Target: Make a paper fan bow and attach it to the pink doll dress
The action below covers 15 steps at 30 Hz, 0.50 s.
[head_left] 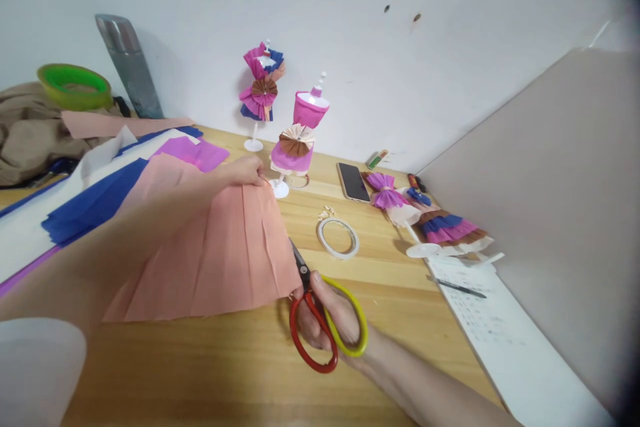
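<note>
My left hand [246,171] pinches the upper edge of a sheet of peach crepe paper [215,253], which shows several vertical creases. In my right hand [333,317] is a pair of scissors [304,273] with one red and one yellow handle, thumb and fingers through the loops. The dark blades reach up along the right edge of the peach paper; part of them is hidden behind it. A small doll-sized dress form [291,155] in pink paper with a fan-shaped rosette stands just beyond my left hand.
Stacked blue paper [95,203] and other coloured sheets lie at left. A second dress form [260,90], a tape roll [320,238], a phone [353,181] and lying dressed forms [450,227] sit farther back. A pen [460,288] rests on written paper [520,333] at right.
</note>
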### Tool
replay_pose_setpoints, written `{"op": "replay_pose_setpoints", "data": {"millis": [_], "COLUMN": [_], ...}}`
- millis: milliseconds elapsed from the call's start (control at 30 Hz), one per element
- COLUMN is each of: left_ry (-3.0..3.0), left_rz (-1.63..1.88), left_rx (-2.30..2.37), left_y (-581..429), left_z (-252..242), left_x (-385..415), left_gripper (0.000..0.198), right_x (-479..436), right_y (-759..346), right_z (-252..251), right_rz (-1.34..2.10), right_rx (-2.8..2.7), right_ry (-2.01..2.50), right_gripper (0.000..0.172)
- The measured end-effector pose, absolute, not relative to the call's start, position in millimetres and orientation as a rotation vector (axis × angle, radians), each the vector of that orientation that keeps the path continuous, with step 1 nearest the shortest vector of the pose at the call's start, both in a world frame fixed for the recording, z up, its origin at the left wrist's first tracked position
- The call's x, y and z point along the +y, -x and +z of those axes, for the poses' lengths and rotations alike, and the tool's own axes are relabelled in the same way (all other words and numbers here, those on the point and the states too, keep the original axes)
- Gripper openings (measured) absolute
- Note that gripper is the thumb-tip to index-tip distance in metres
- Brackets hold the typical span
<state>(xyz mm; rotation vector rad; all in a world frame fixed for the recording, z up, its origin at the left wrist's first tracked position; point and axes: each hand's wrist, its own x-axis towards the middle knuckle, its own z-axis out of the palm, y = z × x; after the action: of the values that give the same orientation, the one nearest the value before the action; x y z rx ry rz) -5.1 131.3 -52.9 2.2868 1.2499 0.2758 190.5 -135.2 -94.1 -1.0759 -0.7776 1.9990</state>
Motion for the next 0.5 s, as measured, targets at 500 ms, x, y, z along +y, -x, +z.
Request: {"op": "replay_pose_setpoints", "data": {"millis": [500], "left_ry": [-1.920], "left_rz": [0.757], "left_rx": [1.109], "left_y": [78], "left_z": [28], "left_x": [101], "left_gripper": [0.048], "right_x": [-91], "right_y": [-226], "right_z": [-28], "right_rz": [1.718], "right_rx": [-1.685], "right_ry": [1.025], "right_gripper": [0.052]}}
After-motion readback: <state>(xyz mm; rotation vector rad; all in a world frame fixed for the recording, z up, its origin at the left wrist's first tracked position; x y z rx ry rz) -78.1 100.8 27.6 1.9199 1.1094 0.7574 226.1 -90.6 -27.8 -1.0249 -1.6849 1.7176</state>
